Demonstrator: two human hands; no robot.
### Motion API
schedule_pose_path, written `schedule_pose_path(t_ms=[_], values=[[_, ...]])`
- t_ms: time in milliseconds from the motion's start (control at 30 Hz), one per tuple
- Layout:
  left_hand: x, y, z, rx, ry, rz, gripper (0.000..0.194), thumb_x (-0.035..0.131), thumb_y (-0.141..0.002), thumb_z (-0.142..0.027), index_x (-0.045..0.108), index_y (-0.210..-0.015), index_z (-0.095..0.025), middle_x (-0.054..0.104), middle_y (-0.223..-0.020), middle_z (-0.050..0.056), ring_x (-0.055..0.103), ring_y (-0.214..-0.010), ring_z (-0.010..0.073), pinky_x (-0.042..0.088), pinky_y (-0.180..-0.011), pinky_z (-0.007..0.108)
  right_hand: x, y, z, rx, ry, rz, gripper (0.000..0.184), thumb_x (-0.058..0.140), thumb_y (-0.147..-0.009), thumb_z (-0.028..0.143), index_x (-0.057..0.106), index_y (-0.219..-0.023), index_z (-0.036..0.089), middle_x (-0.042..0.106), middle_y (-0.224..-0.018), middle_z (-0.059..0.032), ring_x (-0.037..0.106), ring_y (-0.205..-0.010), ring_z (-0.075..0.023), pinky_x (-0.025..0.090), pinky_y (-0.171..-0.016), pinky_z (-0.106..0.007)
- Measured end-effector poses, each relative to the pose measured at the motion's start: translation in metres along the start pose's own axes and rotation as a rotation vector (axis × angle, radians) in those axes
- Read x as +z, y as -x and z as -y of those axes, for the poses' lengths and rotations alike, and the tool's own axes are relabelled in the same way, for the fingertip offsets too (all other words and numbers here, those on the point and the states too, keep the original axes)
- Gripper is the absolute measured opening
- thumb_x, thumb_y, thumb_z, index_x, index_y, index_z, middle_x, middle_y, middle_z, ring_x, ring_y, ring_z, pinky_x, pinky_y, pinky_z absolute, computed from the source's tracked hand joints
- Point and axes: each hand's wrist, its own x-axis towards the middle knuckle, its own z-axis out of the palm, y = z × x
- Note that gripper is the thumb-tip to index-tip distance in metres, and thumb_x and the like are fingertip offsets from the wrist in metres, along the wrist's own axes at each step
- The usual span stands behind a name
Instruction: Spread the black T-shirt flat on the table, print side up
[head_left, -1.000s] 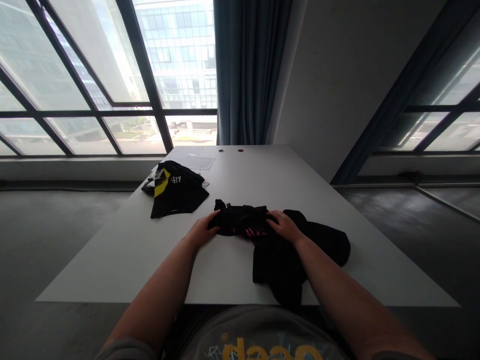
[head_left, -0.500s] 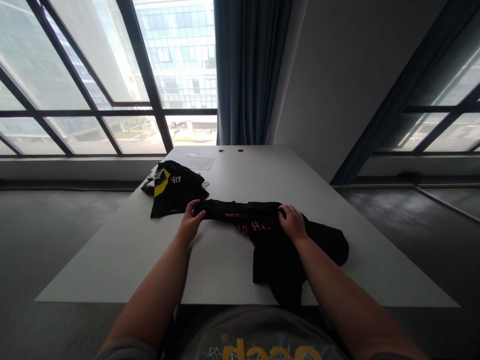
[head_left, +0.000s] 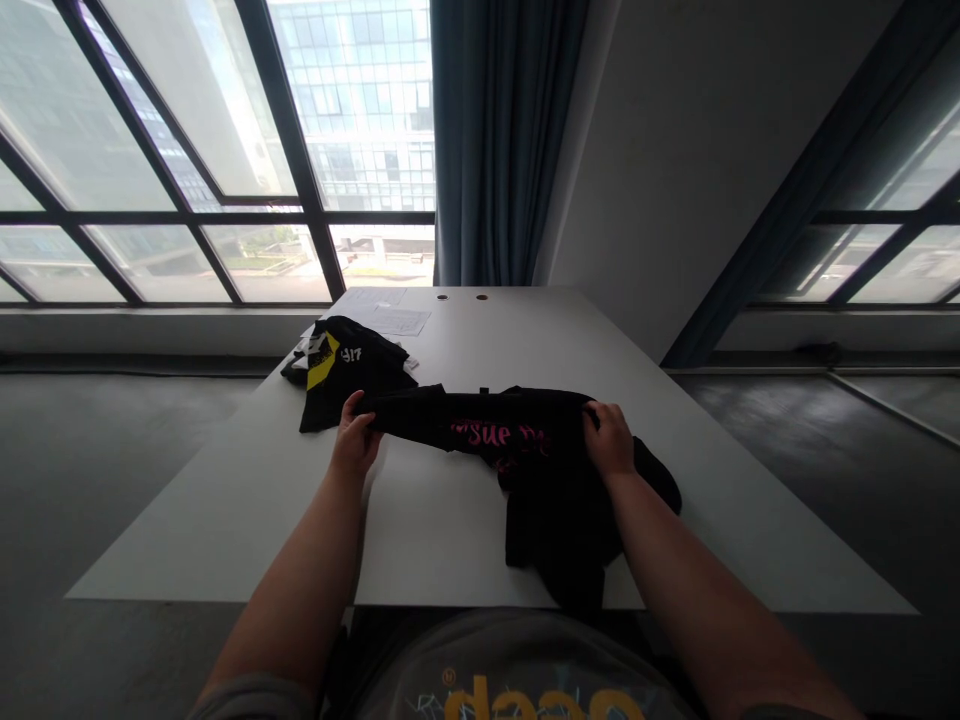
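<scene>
A black T-shirt with pink lettering [head_left: 540, 490] is stretched sideways between my hands, its upper edge drawn nearly straight. My left hand [head_left: 355, 436] pinches the left end between thumb and fingers, just above the table. Closed on the right end of that edge is my right hand [head_left: 609, 438]. The lower right part of the shirt hangs in loose folds onto the table, down to its near edge. Folds hide part of the pink print.
Beyond my left hand, a black garment with a yellow patch and white letters [head_left: 349, 365] lies bunched on the white table [head_left: 247, 510]. Printed paper sheets [head_left: 401, 321] rest behind it. Two round holes sit near the far edge. A blue curtain [head_left: 502, 150] hangs beyond.
My hands have moved apart, the left one outward to the left and the right one outward to the right. The shirt's edge is pulled tauter and higher, and different pink lettering shows.
</scene>
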Motion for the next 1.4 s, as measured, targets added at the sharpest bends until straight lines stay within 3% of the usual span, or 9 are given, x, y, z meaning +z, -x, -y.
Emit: schedule_pose_path(t_ms=[100,267,400,567,767,900,1033,1233,1400], values=[[0.001,-0.001,0.003,0.034,-0.174,-0.049,0.071,0.067,-0.076,-0.025,0.046,-0.143,-0.034,0.066,-0.107,0.002,0.068,-0.093,0.0189,0.057,-0.079,0.032,0.006,0.001,-0.002,0.028,0.008,0.017,0.037,0.045,-0.100,0.036,0.065,-0.126,0.020,0.061,-0.114,-0.0141,0.059,-0.107,-0.0302,0.051,-0.093,-0.043],[0.007,0.008,0.009,0.238,-0.864,-0.003,0.064,0.063,-0.074,-0.017,0.055,-0.137,-0.026,0.064,-0.115,0.006,0.065,-0.103,0.0250,0.053,-0.097,0.041,0.019,0.006,-0.002,0.029,0.097,0.188,0.037,0.051,-0.095,0.030,0.068,-0.127,0.019,0.065,-0.115,-0.0146,0.062,-0.105,-0.0299,0.050,-0.094,-0.044],[0.018,0.018,0.014,0.192,-1.246,0.075,0.049,0.063,-0.075,-0.015,0.067,-0.123,-0.023,0.053,-0.134,0.013,0.064,-0.113,0.0326,0.051,-0.104,0.050,0.021,0.008,0.001,0.003,0.171,0.304,0.033,0.054,-0.096,0.030,0.073,-0.122,0.022,0.072,-0.113,-0.0116,0.063,-0.105,-0.0299,0.047,-0.095,-0.043],[0.034,0.031,0.013,0.514,-1.491,0.145,0.052,0.060,-0.075,-0.007,0.072,-0.123,-0.024,0.044,-0.154,0.012,0.045,-0.143,0.0365,0.036,-0.121,0.054,0.015,0.008,0.007,0.007,0.220,0.355,0.030,0.053,-0.099,0.038,0.076,-0.108,0.022,0.075,-0.109,-0.0093,0.064,-0.103,-0.0280,0.045,-0.091,-0.038],[0.056,0.047,0.017,0.778,-1.557,0.398,0.048,0.058,-0.085,-0.012,0.071,-0.128,-0.026,0.051,-0.155,0.008,0.037,-0.151,0.0325,0.019,-0.129,0.058,0.011,0.007,0.014,-0.039,0.242,0.446,0.045,0.045,-0.102,0.046,0.074,-0.079,0.021,0.076,-0.094,-0.0090,0.065,-0.097,-0.0275,0.043,-0.086,-0.036],[0.066,0.054,0.020,0.812,-1.463,0.631,0.045,0.057,-0.090,-0.018,0.068,-0.133,-0.029,0.055,-0.151,0.007,0.043,-0.145,0.0304,0.024,-0.127,0.055,0.011,0.008,0.012,-0.026,0.199,0.394,0.041,0.047,-0.101,0.045,0.074,-0.081,0.021,0.076,-0.096,-0.0089,0.065,-0.098,-0.0273,0.043,-0.089,-0.035],[0.068,0.058,0.019,0.703,-1.352,0.762,0.041,0.061,-0.093,-0.027,0.066,-0.134,-0.027,0.061,-0.138,0.009,0.056,-0.129,0.0284,0.041,-0.117,0.049,0.012,0.011,0.010,-0.028,0.107,0.347,0.032,0.049,-0.100,0.042,0.075,-0.095,0.022,0.077,-0.104,-0.0071,0.066,-0.102,-0.0267,0.044,-0.094,-0.036],[0.067,0.059,0.014,0.656,-1.311,0.742,0.042,0.074,-0.085,-0.036,0.064,-0.124,-0.024,0.057,-0.139,0.012,0.056,-0.127,0.0303,0.043,-0.112,0.048,0.014,0.012,0.008,-0.011,0.026,0.312,0.038,0.055,-0.097,0.041,0.066,-0.128,0.024,0.074,-0.120,-0.0081,0.065,-0.105,-0.0293,0.047,-0.097,-0.042],[0.073,0.065,0.016,0.736,-1.428,0.770,0.027,0.069,-0.091,-0.039,0.070,-0.114,-0.025,0.066,-0.117,0.009,0.060,-0.110,0.0278,0.045,-0.104,0.047,0.004,0.017,0.022,-0.108,0.028,0.131,0.033,0.054,-0.096,0.037,0.068,-0.121,0.020,0.065,-0.122,-0.0141,0.058,-0.114,-0.0325,0.045,-0.102,-0.046]])
